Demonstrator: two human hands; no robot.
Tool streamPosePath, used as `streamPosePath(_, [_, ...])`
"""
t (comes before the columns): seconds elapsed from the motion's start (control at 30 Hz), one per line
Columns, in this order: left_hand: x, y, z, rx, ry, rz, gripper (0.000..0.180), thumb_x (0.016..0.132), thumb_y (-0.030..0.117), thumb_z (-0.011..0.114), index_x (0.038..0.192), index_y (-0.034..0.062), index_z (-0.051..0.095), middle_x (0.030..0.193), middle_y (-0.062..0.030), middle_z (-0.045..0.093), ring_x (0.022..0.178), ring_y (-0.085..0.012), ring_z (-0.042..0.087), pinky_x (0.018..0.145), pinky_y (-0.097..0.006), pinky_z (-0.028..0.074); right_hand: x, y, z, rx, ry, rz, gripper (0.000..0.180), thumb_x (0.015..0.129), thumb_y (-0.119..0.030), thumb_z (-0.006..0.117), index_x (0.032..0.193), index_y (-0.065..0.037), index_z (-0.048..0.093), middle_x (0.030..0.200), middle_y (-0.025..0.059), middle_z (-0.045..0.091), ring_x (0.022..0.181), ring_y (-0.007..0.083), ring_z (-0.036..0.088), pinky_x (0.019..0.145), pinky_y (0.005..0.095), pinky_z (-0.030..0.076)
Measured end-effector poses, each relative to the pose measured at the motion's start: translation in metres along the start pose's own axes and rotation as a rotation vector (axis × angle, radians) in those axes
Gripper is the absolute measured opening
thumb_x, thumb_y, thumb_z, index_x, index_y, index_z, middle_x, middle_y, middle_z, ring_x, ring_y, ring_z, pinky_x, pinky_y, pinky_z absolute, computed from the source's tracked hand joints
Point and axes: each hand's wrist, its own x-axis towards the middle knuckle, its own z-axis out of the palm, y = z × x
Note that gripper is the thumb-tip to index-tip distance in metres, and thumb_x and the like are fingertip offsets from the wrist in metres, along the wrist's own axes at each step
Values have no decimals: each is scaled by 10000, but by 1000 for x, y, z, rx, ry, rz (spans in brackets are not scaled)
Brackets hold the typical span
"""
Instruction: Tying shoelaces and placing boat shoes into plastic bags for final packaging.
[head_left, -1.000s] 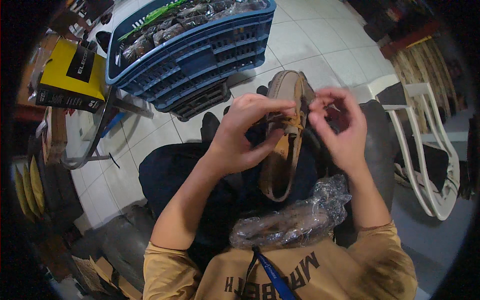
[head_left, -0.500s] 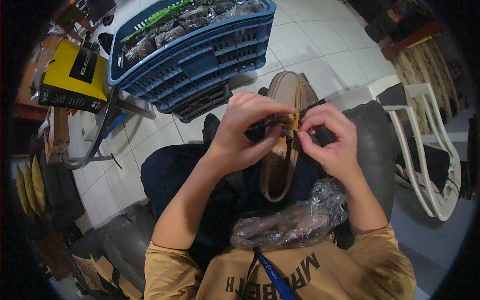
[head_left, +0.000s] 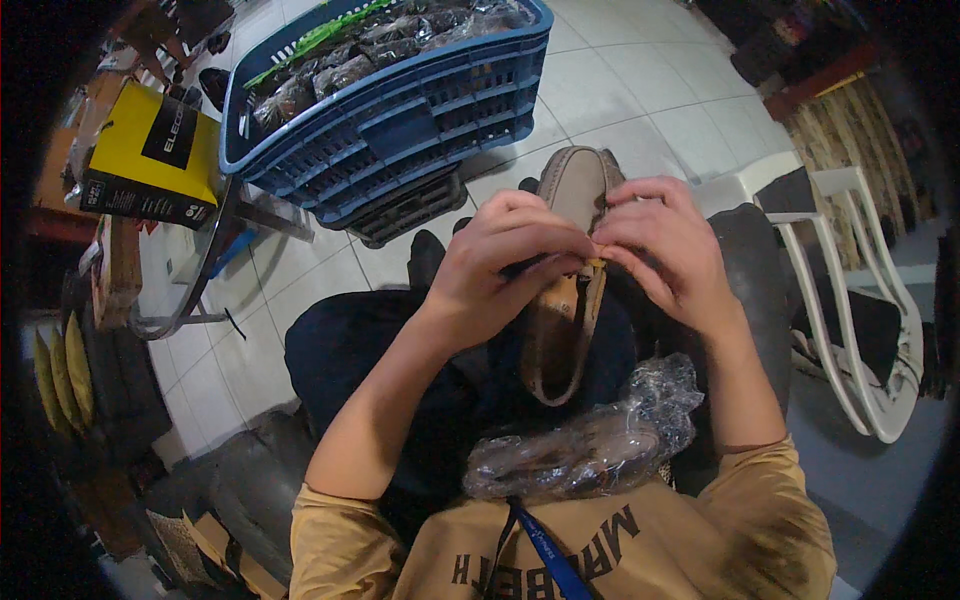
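A tan shoe [head_left: 566, 300] lies sole-side up across my lap, toe pointing away from me. My left hand [head_left: 505, 262] grips its left edge near the middle, fingers curled over it. My right hand [head_left: 665, 245] meets the left one there, fingertips pinching a small yellow piece [head_left: 596, 262] at the shoe's edge. A second shoe wrapped in clear plastic [head_left: 585, 450] rests on my lap just below, against my tan shirt.
A blue plastic crate [head_left: 400, 100] full of plastic-wrapped shoes stands ahead on a dark crate. A yellow and black box [head_left: 150, 150] sits on a stand at the left. A white plastic chair [head_left: 860, 300] is at my right. White floor tiles lie between.
My right hand has come in from apart to meet my left hand over the shoe, and both now pinch at the same spot on its edge.
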Motion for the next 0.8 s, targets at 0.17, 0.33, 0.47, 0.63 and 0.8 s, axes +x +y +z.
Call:
streamPosePath(0.17, [-3, 2, 2, -12, 21, -119, 251, 830, 48, 816, 1069, 106, 767, 1011, -10, 740, 1003, -214, 619, 928, -363, 497, -5, 8, 6, -233, 89, -191, 286, 774, -184, 721, 1044, -97, 752, 1006, 29, 711, 1036, 257, 654, 901, 446, 529])
streamPosePath(0.33, [-1, -3, 3, -15, -33, -68, 259, 840, 22, 805, 1080, 102, 755, 1006, -12, 731, 999, -222, 610, 911, -347, 496, 2, 17, 7, -290, 137, -266, 334, 748, -197, 682, 1058, -96, 753, 994, 32, 701, 1018, 264, 659, 848, 434, 552])
streamPosePath(0.47, [-3, -4, 6, -36, 13, -102, 276, 820, 45, 834, 1072, 112, 746, 1003, -8, 730, 998, -219, 617, 928, -351, 484, 6, 21, 7, -278, 97, -204, 322, 770, -190, 691, 1070, -87, 746, 1016, 53, 711, 1001, 284, 669, 867, 426, 559])
streamPosePath(0.63, [-1, 4, 7, 63, 56, -70, 342, 759, 101, 895, 1060, 128, 733, 982, -3, 730, 991, -219, 628, 939, -369, 467, 8, 6, 12, -168, 72, -126, 254, 809, -132, 757, 1055, -72, 734, 968, 68, 707, 971, 302, 677, 874, 410, 562])
streamPosePath(0.8, [1, 6, 4, 166, 47, -18, 340, 751, 110, 903, 1039, 121, 723, 962, -6, 728, 972, -224, 640, 940, -377, 458, -8, -15, 9, 15, 225, 27, 181, 814, -57, 816, 983, -60, 751, 944, 89, 707, 897, 299, 681, 817, 408, 548])
